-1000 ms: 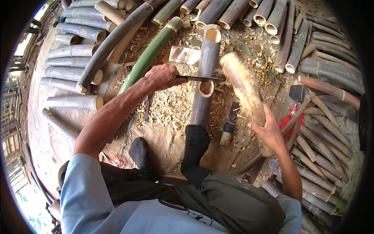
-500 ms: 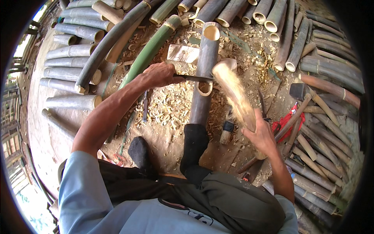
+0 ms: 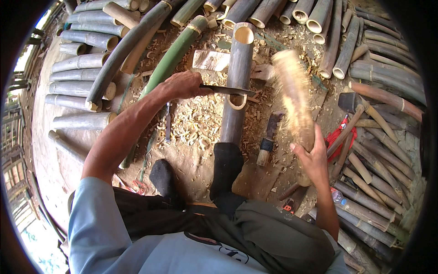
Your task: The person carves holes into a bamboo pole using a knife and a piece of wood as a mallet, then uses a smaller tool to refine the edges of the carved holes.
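My left hand (image 3: 185,85) is closed round the handle of a machete-like knife (image 3: 228,90). Its dark blade lies across a grey-green bamboo tube (image 3: 233,125), at the far edge of a notch cut into the tube's upper side. The tube points away from me, its far end hollow and pale. My right hand (image 3: 314,157) grips a thick, pale wooden club (image 3: 295,98), held up to the right of the blade and apart from it. The club's upper part is blurred and looks frayed. My black-socked foot (image 3: 228,164) presses on the tube's near end.
Pale shavings (image 3: 196,123) cover the ground around the tube. A chisel (image 3: 168,123) lies to the left, and a dark-bladed tool (image 3: 266,148) to the right. A green bamboo pole (image 3: 175,59) and stacked tubes (image 3: 82,121) flank the left; a hammer (image 3: 350,102) rests on the right-hand pile.
The club has swung right and away from the knife, uncovering the dark-bladed tool on the ground. The knife stays across the notch. The whole view has shifted slightly.
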### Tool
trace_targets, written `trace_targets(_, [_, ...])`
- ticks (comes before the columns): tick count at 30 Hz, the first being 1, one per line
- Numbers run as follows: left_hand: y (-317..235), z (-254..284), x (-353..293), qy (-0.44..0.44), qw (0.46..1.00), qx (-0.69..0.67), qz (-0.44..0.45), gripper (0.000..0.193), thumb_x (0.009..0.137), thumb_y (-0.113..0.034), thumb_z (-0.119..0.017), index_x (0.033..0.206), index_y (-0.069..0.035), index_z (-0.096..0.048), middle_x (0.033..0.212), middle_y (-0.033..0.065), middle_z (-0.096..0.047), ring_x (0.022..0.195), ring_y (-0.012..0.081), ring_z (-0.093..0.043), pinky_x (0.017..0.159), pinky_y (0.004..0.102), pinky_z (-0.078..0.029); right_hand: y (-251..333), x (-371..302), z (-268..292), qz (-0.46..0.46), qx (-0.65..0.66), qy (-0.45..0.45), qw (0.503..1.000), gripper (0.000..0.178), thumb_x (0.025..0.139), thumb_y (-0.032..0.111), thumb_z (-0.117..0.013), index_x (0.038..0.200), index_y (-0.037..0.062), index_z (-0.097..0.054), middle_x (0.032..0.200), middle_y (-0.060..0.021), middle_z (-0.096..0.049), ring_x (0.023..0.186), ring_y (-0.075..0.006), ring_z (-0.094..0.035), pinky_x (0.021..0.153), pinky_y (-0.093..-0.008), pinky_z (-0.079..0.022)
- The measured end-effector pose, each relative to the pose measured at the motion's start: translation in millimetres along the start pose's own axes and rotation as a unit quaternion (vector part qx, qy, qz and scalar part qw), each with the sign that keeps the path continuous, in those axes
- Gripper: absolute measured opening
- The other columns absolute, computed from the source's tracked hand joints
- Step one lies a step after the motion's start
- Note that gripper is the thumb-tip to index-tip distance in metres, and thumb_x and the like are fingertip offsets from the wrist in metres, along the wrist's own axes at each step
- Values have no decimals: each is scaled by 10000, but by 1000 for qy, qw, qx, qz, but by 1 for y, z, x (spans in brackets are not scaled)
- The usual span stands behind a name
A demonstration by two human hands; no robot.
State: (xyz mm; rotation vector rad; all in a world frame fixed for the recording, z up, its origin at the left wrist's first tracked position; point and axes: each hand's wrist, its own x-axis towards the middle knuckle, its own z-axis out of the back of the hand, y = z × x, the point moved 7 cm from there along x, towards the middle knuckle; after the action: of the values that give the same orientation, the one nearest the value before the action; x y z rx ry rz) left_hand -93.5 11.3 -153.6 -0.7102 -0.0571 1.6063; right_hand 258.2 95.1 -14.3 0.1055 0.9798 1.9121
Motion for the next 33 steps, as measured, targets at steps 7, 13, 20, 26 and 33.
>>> trace_targets(7, [4, -3, 9, 71, 997, -10, 4, 644, 942, -606, -561, 742, -9, -697, 541, 69, -563, 487, 218, -541, 524, 435, -455, -15, 0, -9, -37, -104, 92, 990, 799, 783, 298, -774, 1378, -83, -401, 1327, -285, -566, 1190, -377, -590, 1013, -440, -439])
trace_targets(13, [4, -8, 10, 100, 994, -35, -3, 651, 963, -594, -541, 720, -13, -701, 589, 88, -637, 530, 232, -608, 583, 433, -503, -29, -20, -33, 36, 93, -117, 988, 942, 788, 325, -775, 1463, -98, -273, 1339, -290, -537, 1246, -371, -543, 1075, -454, -401])
trace_targets(20, [-18, -9, -21, -17, 992, 119, -31, 559, 987, -577, -498, 801, -87, -691, 476, 15, -465, 445, 127, -502, 431, 353, -470, -19, -7, -17, 5, 69, 89, 994, 805, 813, 244, -750, 1436, -63, -342, 1313, -206, -559, 1222, -270, -549, 1031, -391, -430])
trace_targets(26, [-34, -17, -43, -67, 987, 49, -140, 500, 942, -534, -590, 817, -60, -686, 604, 133, -632, 574, 323, -657, 535, 453, -530, 4, 22, -15, -26, 197, 49, 979, 785, 801, 154, -748, 1437, -66, -344, 1306, -155, -550, 1179, -200, -537, 1023, -337, -425])
trace_targets(33, [10, 11, -36, -132, 990, 4, -57, 589, 956, -594, -547, 742, -74, -721, 478, 43, -552, 436, 183, -565, 443, 384, -480, 37, 37, -26, 22, 189, 70, 979, 774, 826, 228, -761, 1420, -70, -364, 1297, -166, -545, 1169, -212, -545, 1030, -349, -421])
